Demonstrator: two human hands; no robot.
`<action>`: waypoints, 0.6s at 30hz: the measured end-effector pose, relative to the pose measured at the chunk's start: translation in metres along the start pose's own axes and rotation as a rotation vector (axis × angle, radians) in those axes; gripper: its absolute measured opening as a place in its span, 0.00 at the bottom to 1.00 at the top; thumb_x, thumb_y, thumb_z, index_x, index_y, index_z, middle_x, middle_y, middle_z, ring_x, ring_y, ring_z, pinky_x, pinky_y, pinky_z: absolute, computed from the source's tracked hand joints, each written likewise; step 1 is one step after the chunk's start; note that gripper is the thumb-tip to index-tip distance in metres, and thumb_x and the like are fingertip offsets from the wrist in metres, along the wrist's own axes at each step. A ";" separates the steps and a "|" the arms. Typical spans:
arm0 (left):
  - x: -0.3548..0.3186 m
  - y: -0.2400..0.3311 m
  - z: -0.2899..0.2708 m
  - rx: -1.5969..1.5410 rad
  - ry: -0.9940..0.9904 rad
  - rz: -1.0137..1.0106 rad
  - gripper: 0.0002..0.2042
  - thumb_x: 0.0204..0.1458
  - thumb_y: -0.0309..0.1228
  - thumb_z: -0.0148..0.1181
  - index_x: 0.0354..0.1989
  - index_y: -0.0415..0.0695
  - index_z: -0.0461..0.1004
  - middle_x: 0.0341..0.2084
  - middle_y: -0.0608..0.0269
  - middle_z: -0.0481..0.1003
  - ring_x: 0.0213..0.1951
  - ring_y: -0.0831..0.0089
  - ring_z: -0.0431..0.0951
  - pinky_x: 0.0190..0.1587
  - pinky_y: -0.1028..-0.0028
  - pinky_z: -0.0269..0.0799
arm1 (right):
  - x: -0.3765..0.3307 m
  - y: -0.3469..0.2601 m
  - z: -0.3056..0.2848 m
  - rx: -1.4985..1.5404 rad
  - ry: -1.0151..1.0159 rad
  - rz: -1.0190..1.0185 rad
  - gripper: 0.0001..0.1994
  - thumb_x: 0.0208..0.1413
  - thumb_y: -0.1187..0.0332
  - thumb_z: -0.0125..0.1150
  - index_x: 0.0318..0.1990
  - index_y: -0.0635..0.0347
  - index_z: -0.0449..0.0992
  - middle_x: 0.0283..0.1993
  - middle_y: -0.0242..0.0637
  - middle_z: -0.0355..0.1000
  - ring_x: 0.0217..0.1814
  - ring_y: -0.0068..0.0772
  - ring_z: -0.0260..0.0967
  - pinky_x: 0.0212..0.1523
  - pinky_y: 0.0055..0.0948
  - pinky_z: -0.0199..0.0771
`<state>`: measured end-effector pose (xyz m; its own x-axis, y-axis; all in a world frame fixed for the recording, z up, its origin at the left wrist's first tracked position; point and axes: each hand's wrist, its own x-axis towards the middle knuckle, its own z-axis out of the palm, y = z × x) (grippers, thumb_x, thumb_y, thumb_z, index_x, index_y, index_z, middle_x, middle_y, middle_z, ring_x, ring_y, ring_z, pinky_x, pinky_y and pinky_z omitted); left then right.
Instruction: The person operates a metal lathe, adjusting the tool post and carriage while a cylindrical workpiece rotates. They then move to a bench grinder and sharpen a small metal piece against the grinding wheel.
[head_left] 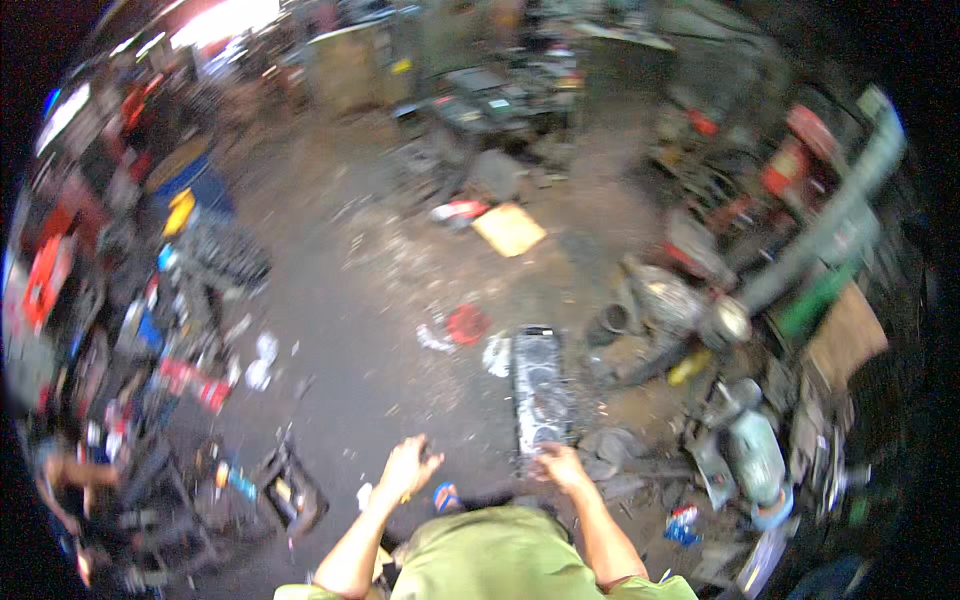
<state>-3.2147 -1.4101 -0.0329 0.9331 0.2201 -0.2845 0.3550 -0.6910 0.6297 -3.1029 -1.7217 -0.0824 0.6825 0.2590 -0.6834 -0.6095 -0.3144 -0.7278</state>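
- Long rectangular grey metal block with a row of round shapes along its face [541, 385]; it lies on the dark, stained floor [330, 330] just ahead of the person, its long side pointing away from the body.
- Right hand [562, 468]; it is at the block's near end, fingers bent toward it; blur hides how far they are closed, and I cannot tell whether they grip or only touch.
- Left hand [408, 468]; it is left of the block and apart from it, fingers partly curled, thumb apart; whether they hold something small I cannot tell.
- Crumpled white scrap [497, 354]; just beside the block's far left side; a round red piece [466, 324] lies farther left.
- Flat yellow-tan sheet [509, 231]; farther out on the floor.
- Pale green rounded cylinder [756, 455]; well to the right, among clutter.
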 end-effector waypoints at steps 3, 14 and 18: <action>0.002 -0.060 -0.023 -0.308 0.176 -0.313 0.18 0.49 0.40 0.63 0.41 0.37 0.75 0.34 0.45 0.79 0.40 0.51 0.80 0.43 0.60 0.74 | 0.044 0.018 -0.007 0.123 0.089 0.142 0.13 0.55 0.77 0.51 0.48 0.63 0.71 0.28 0.35 0.70 0.25 0.31 0.69 0.28 0.36 0.80; -0.084 -0.308 0.098 0.287 -0.515 -0.513 0.16 0.52 0.44 0.53 0.40 0.47 0.79 0.31 0.53 0.80 0.38 0.56 0.81 0.41 0.59 0.75 | 0.283 0.047 -0.015 -1.471 -0.471 0.069 0.17 0.56 0.63 0.45 0.34 0.63 0.80 0.32 0.47 0.78 0.32 0.42 0.78 0.35 0.43 0.77; -0.057 -0.305 0.069 0.050 -0.315 -0.824 0.15 0.53 0.40 0.55 0.43 0.45 0.79 0.33 0.54 0.81 0.39 0.57 0.81 0.43 0.62 0.75 | 0.365 -0.067 0.063 -1.141 -0.164 0.043 0.15 0.49 0.63 0.55 0.26 0.71 0.78 0.23 0.50 0.75 0.24 0.44 0.74 0.28 0.42 0.72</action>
<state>-3.3801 -1.2594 -0.2586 0.3198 0.4666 -0.8246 0.8978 -0.4273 0.1064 -2.8387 -1.5483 -0.2869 0.5584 0.3177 -0.7663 0.1456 -0.9470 -0.2865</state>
